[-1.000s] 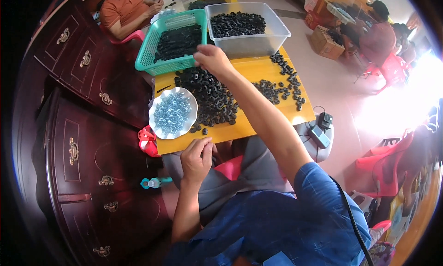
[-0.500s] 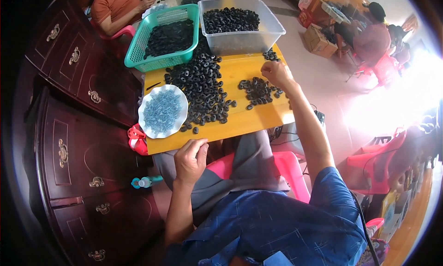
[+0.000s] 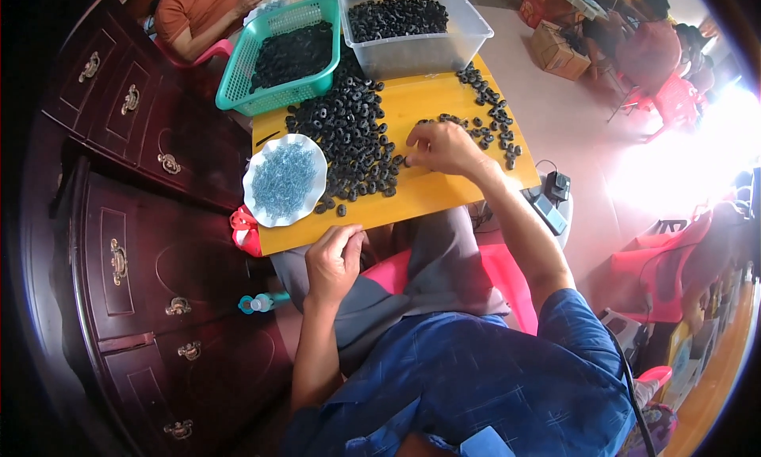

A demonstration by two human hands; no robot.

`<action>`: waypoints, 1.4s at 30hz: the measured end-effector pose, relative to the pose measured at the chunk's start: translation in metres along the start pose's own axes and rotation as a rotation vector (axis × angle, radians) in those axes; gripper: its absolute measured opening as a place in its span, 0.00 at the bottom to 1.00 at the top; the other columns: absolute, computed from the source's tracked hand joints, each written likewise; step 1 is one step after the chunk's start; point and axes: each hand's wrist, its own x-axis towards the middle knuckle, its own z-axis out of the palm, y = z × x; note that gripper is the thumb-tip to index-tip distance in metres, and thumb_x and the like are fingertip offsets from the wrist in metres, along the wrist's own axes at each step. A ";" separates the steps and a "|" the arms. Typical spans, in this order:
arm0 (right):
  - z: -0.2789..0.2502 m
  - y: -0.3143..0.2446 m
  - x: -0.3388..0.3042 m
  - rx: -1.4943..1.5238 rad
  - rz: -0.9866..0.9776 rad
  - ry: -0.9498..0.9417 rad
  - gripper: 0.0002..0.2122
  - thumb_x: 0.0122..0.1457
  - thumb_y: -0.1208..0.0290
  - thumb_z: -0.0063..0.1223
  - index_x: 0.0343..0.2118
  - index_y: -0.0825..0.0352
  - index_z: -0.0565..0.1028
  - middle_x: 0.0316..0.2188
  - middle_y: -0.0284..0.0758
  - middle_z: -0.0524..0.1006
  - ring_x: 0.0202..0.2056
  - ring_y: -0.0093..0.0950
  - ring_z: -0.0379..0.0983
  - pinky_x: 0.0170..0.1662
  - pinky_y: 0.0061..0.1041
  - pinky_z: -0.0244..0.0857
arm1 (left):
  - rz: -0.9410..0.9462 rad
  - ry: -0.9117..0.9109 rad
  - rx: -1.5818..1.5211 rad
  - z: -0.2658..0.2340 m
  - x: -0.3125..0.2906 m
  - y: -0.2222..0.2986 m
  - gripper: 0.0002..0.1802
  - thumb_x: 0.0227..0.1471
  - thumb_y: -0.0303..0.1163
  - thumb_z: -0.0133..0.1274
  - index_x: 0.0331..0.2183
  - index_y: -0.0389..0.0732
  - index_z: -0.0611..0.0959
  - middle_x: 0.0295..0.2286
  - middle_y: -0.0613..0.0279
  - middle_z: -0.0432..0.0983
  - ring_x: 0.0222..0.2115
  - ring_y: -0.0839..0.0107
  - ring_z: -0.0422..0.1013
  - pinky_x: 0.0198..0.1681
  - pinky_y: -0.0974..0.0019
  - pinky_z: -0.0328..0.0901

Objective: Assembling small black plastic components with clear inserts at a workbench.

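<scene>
My left hand point(image 3: 334, 260) is closed, thumb pressed against the bent index finger, just off the front edge of the yellow table point(image 3: 317, 233). Anything between those fingers is hidden. Over the middle of the table is my right hand point(image 3: 445, 148), its fingers curved and a small black ring point(image 3: 407, 161) at the fingertips. Left of it spreads a large pile of black rings point(image 3: 349, 132). More loose black rings point(image 3: 495, 120) lie beyond and right of this hand. A white scalloped plate point(image 3: 320, 189) full of thin, clear bluish pieces point(image 3: 283, 179) stands near the left hand.
A green plastic basket point(image 3: 230, 92) with flat black pieces and a clear tub point(image 3: 468, 49) of black rings stand at the table's far side. A dark wooden cabinet point(image 3: 198, 243) flanks the left. A person in an orange shirt point(image 3: 190, 17) sits beyond.
My right hand has moved left and nearer, from the far right of the table towards the large pile. The left hand stays closed near the front edge. The view has shifted slightly.
</scene>
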 end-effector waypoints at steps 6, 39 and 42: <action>0.029 -0.009 -0.006 -0.177 0.031 0.010 0.14 0.50 0.57 0.61 0.36 0.59 0.81 0.33 0.36 0.81 0.40 0.35 0.78 0.44 0.34 0.71 | 0.021 -0.005 0.008 -0.002 0.000 0.002 0.05 0.52 0.22 0.55 0.34 0.35 0.81 0.25 0.56 0.79 0.27 0.59 0.77 0.30 0.62 0.70; 0.108 -0.089 -0.083 1.574 0.004 -0.165 0.06 0.62 0.75 0.56 0.39 0.65 0.70 0.29 0.26 0.76 0.30 0.13 0.71 0.33 0.14 0.68 | 0.010 0.105 -0.145 0.003 -0.005 0.011 0.16 0.46 0.19 0.62 0.40 0.34 0.81 0.29 0.61 0.77 0.25 0.74 0.74 0.30 0.72 0.68; 0.112 -0.089 -0.082 1.558 0.058 -0.145 0.06 0.63 0.73 0.55 0.39 0.65 0.70 0.30 0.27 0.75 0.31 0.14 0.71 0.35 0.15 0.68 | 0.001 0.102 -0.154 0.000 -0.004 0.014 0.16 0.46 0.19 0.62 0.40 0.34 0.81 0.30 0.61 0.77 0.25 0.74 0.73 0.30 0.72 0.68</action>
